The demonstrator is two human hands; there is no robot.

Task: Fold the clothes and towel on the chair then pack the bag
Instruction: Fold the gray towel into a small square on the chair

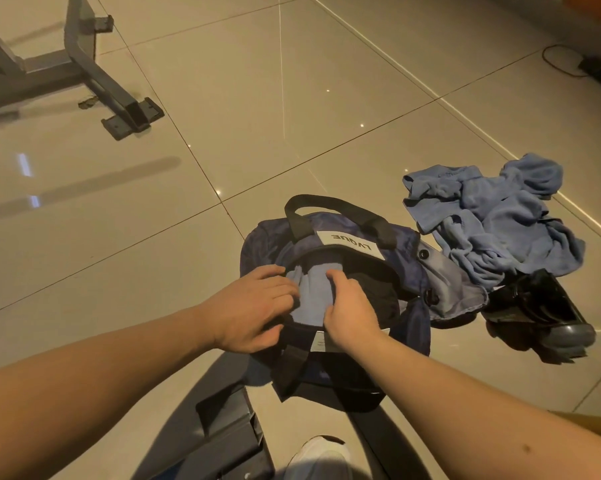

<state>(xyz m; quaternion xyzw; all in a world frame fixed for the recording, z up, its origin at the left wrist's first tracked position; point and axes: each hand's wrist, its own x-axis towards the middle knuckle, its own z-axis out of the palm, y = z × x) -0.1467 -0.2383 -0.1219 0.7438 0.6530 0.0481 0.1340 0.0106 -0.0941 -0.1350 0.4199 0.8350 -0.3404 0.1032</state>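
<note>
Two hands work at the mouth of the navy bag (411, 327), which sits open on the tiled floor (292, 98). The left hand (254, 306) curls its fingers over the left edge of a light blue cloth (313, 292) at the rim, and the right hand (351, 308) pinches the cloth's right side with bent fingers, the cloth lying partly inside the opening. The likely trouble is the fold coming undone as it is pushed down, since the soft rim sags inward and could snag it. A crumpled blue pile (500, 216) lies unfolded just beside the bag; stuffed in as it is, it would probably crowd the space.
</note>
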